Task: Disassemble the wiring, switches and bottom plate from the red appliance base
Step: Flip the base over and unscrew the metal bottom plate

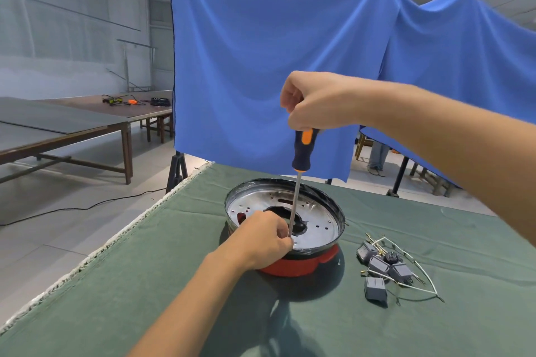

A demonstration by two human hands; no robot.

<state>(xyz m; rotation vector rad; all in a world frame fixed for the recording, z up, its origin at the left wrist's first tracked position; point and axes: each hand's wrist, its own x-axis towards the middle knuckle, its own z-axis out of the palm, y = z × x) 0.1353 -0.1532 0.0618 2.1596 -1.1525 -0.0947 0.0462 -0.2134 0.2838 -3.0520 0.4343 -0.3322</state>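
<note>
At the lower centre of the frame, on the green cloth-covered table (203,240), the red appliance base (298,265) is stood upright, and its bottom plate (319,229), a shiny perforated metal disc with a dark opening in the middle, is seen still seated inside the black rim. A screw near the front edge of that plate appears to be the step in hand. For this to be done well, the screwdriver (298,180) should be kept upright over the screw, with firm downward pressure applied from the top so the tip is not cammed out, and the base should be held steady against turning. The black-and-orange handle is gripped from above by the right hand (316,101), fingers curled round its top. The lower shaft is pinched and guided by the left hand (264,240), which is also rested on the near rim. Whether the tip is properly seated cannot be told, as it is hidden behind the fingers. To the right of the base, well apart from it, the removed grey switches (377,290) and white wiring (417,266) are lain in a loose heap.
</note>
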